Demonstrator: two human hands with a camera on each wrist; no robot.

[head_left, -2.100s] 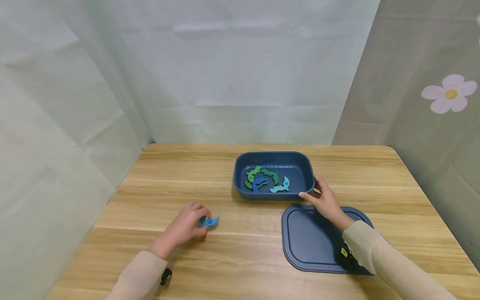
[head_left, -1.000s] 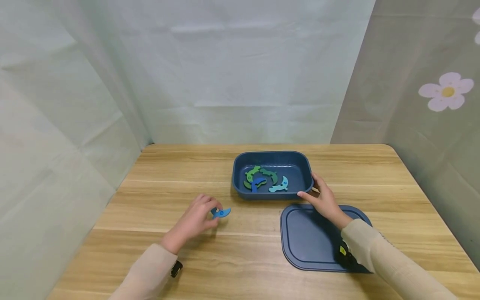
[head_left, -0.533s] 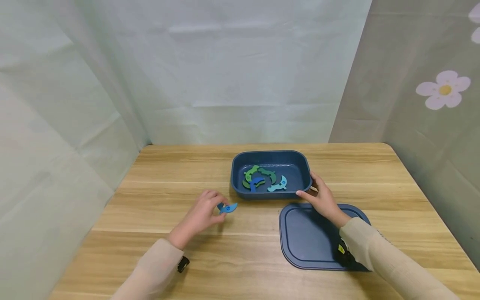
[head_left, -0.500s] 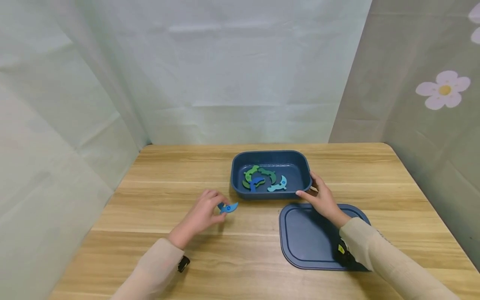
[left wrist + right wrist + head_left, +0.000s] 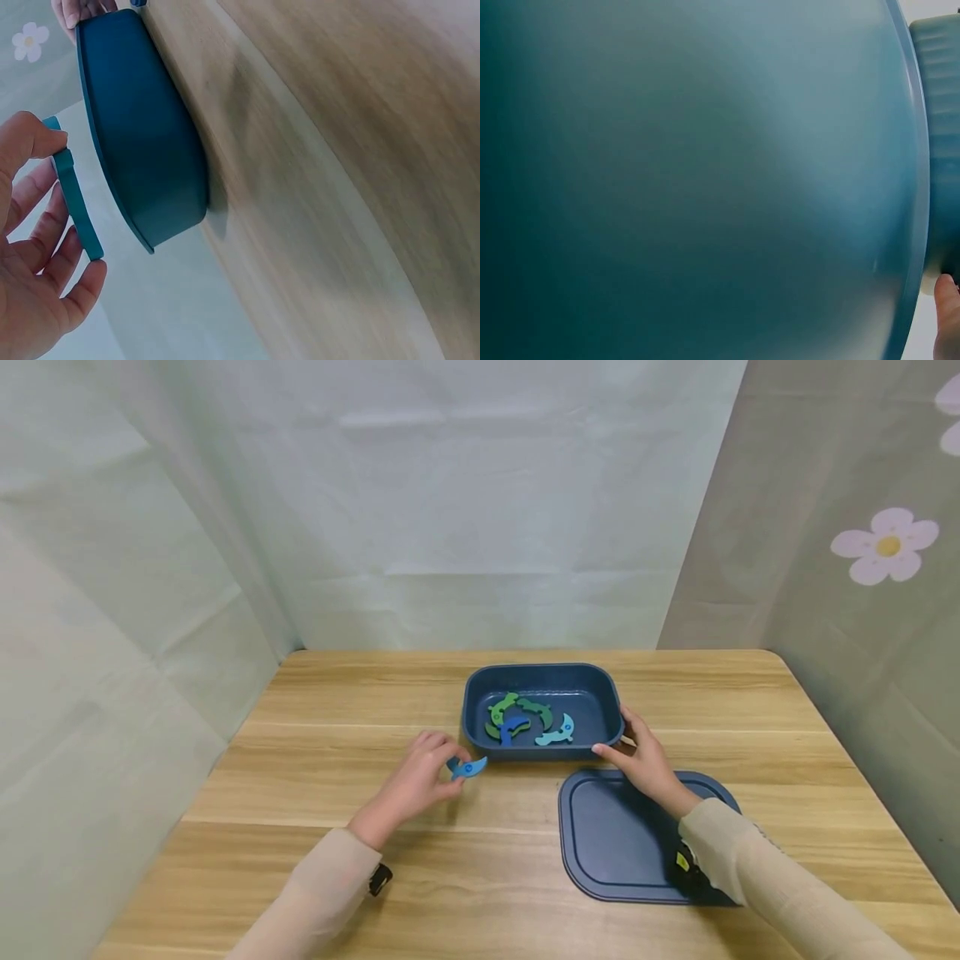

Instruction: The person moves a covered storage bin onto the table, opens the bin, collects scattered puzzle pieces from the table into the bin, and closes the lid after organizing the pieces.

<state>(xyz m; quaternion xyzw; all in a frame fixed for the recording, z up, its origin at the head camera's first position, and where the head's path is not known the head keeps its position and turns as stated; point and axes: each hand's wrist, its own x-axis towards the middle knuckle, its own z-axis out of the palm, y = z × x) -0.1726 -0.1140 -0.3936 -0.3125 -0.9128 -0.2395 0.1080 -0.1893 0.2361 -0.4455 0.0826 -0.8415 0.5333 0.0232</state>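
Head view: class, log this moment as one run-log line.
left hand: pinches blue piece | right hand: grips box corner | lid: flat on table

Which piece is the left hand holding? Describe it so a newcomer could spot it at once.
Start at the blue tray in the middle of the table. Just off its near left corner, the left hand pinches a small curved blue piece. It is the only piece outside the tray; the green, blue and teal ones all lie inside.
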